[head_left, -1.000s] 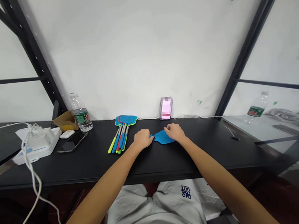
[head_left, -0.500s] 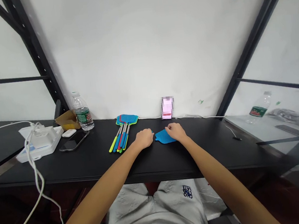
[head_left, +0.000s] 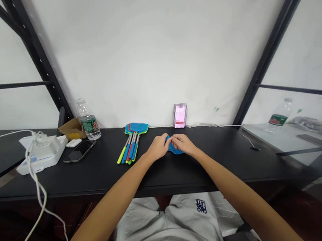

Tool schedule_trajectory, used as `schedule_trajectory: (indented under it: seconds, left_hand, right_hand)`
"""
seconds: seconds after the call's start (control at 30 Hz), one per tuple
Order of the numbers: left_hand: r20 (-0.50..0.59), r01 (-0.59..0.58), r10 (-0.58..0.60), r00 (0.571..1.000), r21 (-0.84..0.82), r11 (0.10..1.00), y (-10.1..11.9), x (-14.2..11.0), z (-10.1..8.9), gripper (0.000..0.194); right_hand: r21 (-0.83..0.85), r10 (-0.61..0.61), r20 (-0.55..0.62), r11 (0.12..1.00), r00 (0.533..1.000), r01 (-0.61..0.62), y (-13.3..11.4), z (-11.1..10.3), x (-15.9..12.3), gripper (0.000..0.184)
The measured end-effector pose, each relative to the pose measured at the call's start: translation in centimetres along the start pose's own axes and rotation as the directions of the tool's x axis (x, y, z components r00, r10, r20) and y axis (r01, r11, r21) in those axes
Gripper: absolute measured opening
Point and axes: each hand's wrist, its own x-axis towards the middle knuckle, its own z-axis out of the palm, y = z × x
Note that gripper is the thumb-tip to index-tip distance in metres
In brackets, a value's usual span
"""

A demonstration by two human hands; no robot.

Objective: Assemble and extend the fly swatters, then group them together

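A blue mesh fly swatter head shows between and below my two hands, just above the black table. My left hand is closed at its left side, with a bit of blue at the fingertips; the palm hides the rest of what it grips. My right hand pinches the swatter head near its narrow end, fingertips almost meeting the left thumb. The handle cannot be made out. To the left lies a stack of fly swatters with blue, red and yellow-green handles, heads toward the wall.
A phone with a pink screen leans on the wall. At left are a water bottle, a cardboard box, a white earbud case, a dark phone and a power strip with cables. A short cable lies right.
My hands have come together. The right hand has moved left with the blue swatter head, bringing its narrow end to my left fingers. The stack has not moved.
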Motion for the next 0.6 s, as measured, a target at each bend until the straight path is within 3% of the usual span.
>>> schedule_trajectory:
  seconds: [0.33,0.6]
  left_hand:
    - [-0.053,-0.002,0.002,0.999,-0.007,1.000,0.21,-0.03,-0.04,0.021]
    - [-0.022,0.021,-0.020,1.000,0.033,0.999,0.17,-0.15,-0.19,0.026]
  right_hand:
    - [0.192,0.069,0.113,0.977,0.991,-0.090,-0.22,-0.01,-0.02,0.038]
    - [0.203,0.097,-0.002,0.974,0.995,-0.095,0.69,-0.95,0.65,0.040]
